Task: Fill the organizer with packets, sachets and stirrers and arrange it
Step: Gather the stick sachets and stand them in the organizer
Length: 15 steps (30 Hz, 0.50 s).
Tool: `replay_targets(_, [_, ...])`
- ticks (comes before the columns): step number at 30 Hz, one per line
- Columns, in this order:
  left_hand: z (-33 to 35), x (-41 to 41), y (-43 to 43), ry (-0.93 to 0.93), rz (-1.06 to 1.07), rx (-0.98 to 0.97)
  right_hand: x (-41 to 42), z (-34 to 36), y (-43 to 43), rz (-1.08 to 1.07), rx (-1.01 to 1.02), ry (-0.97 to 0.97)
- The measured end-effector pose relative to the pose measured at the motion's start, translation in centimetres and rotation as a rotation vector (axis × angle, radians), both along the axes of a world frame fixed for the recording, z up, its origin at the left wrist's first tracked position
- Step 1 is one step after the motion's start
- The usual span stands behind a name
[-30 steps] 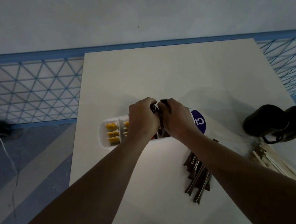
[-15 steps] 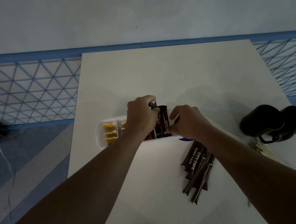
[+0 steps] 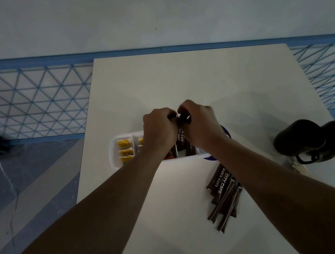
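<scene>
A white organizer (image 3: pixel 113 156) sits mid-table, with yellow packets (image 3: pixel 125 150) in its left compartments. Dark brown "CITY CAFE" sachets (image 3: pixel 182 140) stand upright in a middle compartment. My left hand (image 3: pixel 159 132) and my right hand (image 3: pixel 201 126) meet over them, fingers curled round the tops of the sachets. A loose pile of the same sachets (image 3: pixel 224 192) lies on the table to the right, under my right forearm. Much of the organizer is hidden by my hands.
Two black mugs (image 3: pixel 314 140) lie on their sides at the right edge, with pale wooden stirrers (image 3: pixel 298 167) just showing beside them. A blue-purple round item (image 3: pixel 227 135) peeks out behind my right wrist. The white table (image 3: pixel 178 86) ends at a wall.
My right hand has come back from beside the organizer to the standing sachets, and now both hands close together on their tops. The view has shifted slightly.
</scene>
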<state>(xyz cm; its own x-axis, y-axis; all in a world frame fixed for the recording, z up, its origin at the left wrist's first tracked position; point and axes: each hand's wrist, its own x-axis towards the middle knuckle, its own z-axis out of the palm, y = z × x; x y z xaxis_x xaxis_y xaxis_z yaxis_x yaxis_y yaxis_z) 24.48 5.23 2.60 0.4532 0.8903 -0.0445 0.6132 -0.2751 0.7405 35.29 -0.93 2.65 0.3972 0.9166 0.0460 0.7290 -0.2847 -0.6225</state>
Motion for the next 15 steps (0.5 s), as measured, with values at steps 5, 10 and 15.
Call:
replay_targets(5, [0.2,-0.1,-0.1,-0.033,0.097,-0.036,-0.8,-1.7,-0.7,0.029,0.061,-0.07])
replay_targets(10, [0.6,-0.4,-0.2,-0.073,0.127,-0.032,-0.9,-1.7,-1.5,0.069,0.048,-0.08])
replay_targets(15, [1.4,-0.9,-0.9,-0.091,0.134,0.006,0.0,-0.4,-2.3,-0.024,0.091,-0.052])
